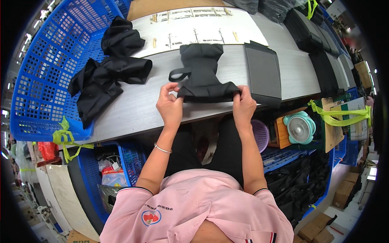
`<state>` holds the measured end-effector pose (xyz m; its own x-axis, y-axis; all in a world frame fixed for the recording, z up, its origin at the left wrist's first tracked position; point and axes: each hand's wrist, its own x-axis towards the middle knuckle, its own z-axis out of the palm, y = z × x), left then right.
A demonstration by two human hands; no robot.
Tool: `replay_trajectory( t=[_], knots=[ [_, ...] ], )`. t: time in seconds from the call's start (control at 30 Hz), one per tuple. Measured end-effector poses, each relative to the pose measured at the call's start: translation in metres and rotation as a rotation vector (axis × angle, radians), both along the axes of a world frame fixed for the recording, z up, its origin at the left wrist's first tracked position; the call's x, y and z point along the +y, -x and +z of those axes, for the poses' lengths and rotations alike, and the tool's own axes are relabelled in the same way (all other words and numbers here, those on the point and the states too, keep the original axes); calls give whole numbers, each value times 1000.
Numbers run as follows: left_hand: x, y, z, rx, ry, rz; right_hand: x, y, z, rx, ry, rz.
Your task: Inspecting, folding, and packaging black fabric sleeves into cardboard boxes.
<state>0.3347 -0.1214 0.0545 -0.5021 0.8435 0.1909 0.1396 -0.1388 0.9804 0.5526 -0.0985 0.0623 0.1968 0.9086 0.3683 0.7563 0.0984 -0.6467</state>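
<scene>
A black fabric piece (201,71) with a narrow waist and a strap loop on its left side lies on the grey table (162,87) in front of me. My left hand (170,105) pinches the left corner of its near edge, the thumb and fingers pressed together on the cloth. At the right corner, my right hand (244,106) grips the same edge. Between both hands the edge is drawn out wide, close to the table's front. To the right rests a flat stack of dark grey panels (263,73), apart from the fabric piece.
Crumpled black fabric pieces (99,77) spill from a tilted blue basket (44,81) at the left. A white marked board (202,26) lies at the back. More dark stacks (310,32) line the far right. Below the table are a small teal fan (300,127) and a purple basket (260,135).
</scene>
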Motion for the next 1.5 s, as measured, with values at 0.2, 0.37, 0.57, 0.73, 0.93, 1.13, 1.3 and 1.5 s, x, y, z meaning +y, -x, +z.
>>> replay_trajectory(
  t=[0.2,0.37,0.57,0.73,0.93,1.13,1.3,1.5],
  knots=[
    [-9,-12,17,453,-82,-54,-5,-14,-7,123,301,132],
    [-11,-10,16,475,-99,-157,25,-38,24,322,-21,-38],
    [-25,-24,28,440,-160,-69,81,-79,-28,-606,-148,-181],
    [-50,-23,34,348,-243,-70,79,-102,-16,-235,-15,-187],
    [-73,-45,45,-326,-151,-757,-34,-42,67,-356,-550,-86],
    [-84,-47,16,-760,88,-929,-133,-2,77,-159,-336,571],
    [-102,-34,14,-844,192,-978,-152,-8,71,103,-115,787],
    [-109,-39,31,-944,98,-953,-165,-21,71,549,359,811]
  ],
)
